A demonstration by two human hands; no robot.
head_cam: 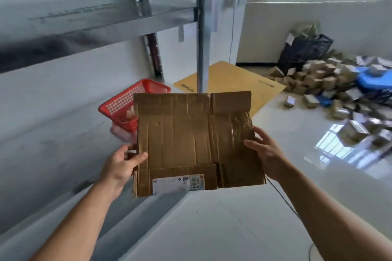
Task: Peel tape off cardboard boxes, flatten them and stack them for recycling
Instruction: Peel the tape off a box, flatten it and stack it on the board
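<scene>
Head view: both hands, left (pixel 121 163) and right (pixel 266 152), grip flattened cardboard box (pixel 191 140) edges

You are holding a flattened box (pixel 191 140) of matt brown corrugated cardboard, creased and ribbed along its flutes. Toward its three o'clock edge a strip of clear tape (pixel 235 125) is catching the light, glossy and wrinkled. At six o'clock a white paper label (pixel 178 183) is showing a smooth face. At eleven o'clock a red basket (pixel 127 104) is showing moulded plastic lattice. The shelf (pixel 95 25) at ten o'clock and its post (pixel 202 27) at twelve are showing dull, scuffed grey metal. At three o'clock the floor (pixel 318 176) is shining, polished enough to mirror a window.
</scene>
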